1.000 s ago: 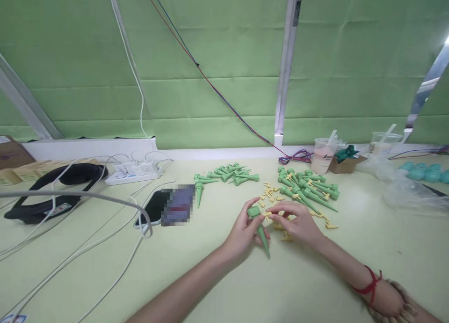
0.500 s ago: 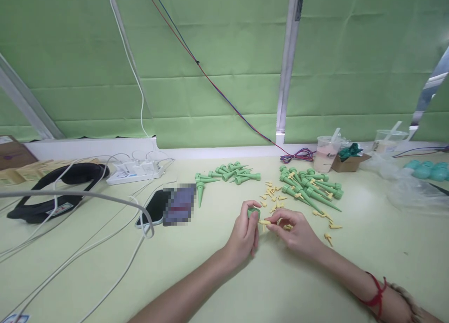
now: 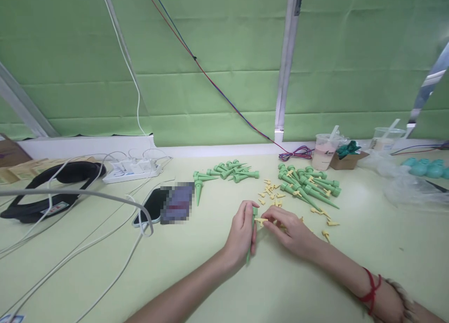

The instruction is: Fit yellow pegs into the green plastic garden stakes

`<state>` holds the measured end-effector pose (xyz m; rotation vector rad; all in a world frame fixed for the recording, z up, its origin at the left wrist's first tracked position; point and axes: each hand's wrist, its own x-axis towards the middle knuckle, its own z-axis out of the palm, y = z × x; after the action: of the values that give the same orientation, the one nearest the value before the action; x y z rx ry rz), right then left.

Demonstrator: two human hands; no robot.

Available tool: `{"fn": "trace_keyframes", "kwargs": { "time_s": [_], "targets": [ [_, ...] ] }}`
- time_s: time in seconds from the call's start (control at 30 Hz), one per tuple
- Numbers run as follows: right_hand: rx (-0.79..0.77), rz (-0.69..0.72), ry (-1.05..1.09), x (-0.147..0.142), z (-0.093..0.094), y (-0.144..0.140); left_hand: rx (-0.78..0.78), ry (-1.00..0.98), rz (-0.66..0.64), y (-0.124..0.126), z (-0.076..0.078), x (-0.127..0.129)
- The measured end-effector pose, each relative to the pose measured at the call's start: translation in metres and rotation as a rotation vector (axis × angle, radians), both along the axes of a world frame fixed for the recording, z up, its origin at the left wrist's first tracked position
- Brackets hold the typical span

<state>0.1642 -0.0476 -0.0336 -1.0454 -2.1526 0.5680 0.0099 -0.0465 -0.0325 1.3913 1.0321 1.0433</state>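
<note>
My left hand [image 3: 239, 236] is closed around a green plant watering spike [image 3: 255, 211], holding it upright with its thin tip showing below the palm. Between the thumb and fingertips of my right hand [image 3: 290, 228] is a small yellow valve [image 3: 260, 220]. Its end meets the side of the spike just below the cap; how deep it sits I cannot tell. Small loose yellow valves [image 3: 269, 188] lie beyond my hands. A heap of green spikes with yellow valves in some [image 3: 310, 186] is behind my right hand, and plain green spikes [image 3: 228, 172] lie further left.
Two phones [image 3: 177, 203] lie left of my hands. White cables [image 3: 131, 248], a power strip [image 3: 131, 172] and a black headset-like band [image 3: 52, 192] fill the left side. At the back right stand a drink cup [image 3: 323, 154], a small cardboard box [image 3: 347, 161] and plastic bags [image 3: 403, 182].
The green spike has turned in my left hand from cap toward me to upright, its length now showing. My right hand has moved slightly left, bringing the yellow valve against it.
</note>
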Motion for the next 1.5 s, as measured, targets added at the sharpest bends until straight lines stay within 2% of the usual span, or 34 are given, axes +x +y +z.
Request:
{"fn": "trace_keyframes", "kwargs": {
  "time_s": [0.13,0.23,0.27,0.4,0.47,0.53,0.63,0.7,0.8,0.9,1.03,1.17,1.23,1.33,1.37,1.43,1.5],
  "targets": [
    [0.0,0.021,-0.033,-0.002,0.001,-0.001,0.078,0.071,0.012,0.0,-0.002,-0.002],
    [-0.106,0.012,0.07,-0.006,-0.002,-0.001,0.186,0.149,0.008,0.003,-0.005,-0.006],
    [-0.199,0.028,0.143,-0.008,-0.004,-0.001,0.222,0.179,0.001,0.004,-0.007,-0.007],
    [-0.744,0.195,0.506,-0.015,-0.013,0.001,0.315,0.257,-0.022,0.007,-0.01,-0.011],
    [-0.826,0.218,0.549,-0.016,-0.014,0.001,0.274,0.222,-0.03,0.007,-0.009,-0.009],
    [-0.687,0.145,0.447,-0.015,-0.011,-0.001,0.195,0.148,-0.019,0.006,-0.006,-0.006],
    [-0.323,-0.043,0.192,-0.011,-0.003,-0.003,0.104,0.054,0.037,0.004,-0.001,-0.002],
    [-0.165,-0.124,0.086,-0.007,0.0,-0.003,0.06,0.024,0.067,0.004,0.001,0.0],
    [-0.007,-0.146,0.001,-0.004,0.0,0.0,0.031,0.008,0.081,0.003,0.002,0.001],
    [0.15,-0.112,-0.102,-0.002,-0.002,0.002,0.067,0.026,0.064,0.001,0.002,0.0],
    [0.159,-0.061,-0.123,-0.002,-0.004,0.001,0.127,0.099,0.012,-0.002,0.002,-0.002],
    [0.007,-0.027,-0.005,-0.003,-0.002,0.0,0.161,0.205,-0.057,0.0,0.0,-0.007],
    [-0.054,-0.019,0.031,-0.004,-0.002,0.001,0.226,0.316,-0.062,0.006,-0.001,-0.012],
    [-0.043,-0.047,0.058,-0.002,-0.002,0.006,0.423,0.561,0.031,0.02,0.007,-0.022],
    [-0.023,-0.067,0.069,0.0,-0.002,0.008,0.51,0.606,0.11,0.024,0.012,-0.026],
    [0.019,-0.108,0.095,0.003,-0.002,0.013,0.697,0.57,0.236,0.027,0.028,-0.034],
    [0.045,-0.131,0.109,0.007,-0.003,0.018,0.851,0.406,0.339,0.02,0.044,-0.043]
  ]
}}
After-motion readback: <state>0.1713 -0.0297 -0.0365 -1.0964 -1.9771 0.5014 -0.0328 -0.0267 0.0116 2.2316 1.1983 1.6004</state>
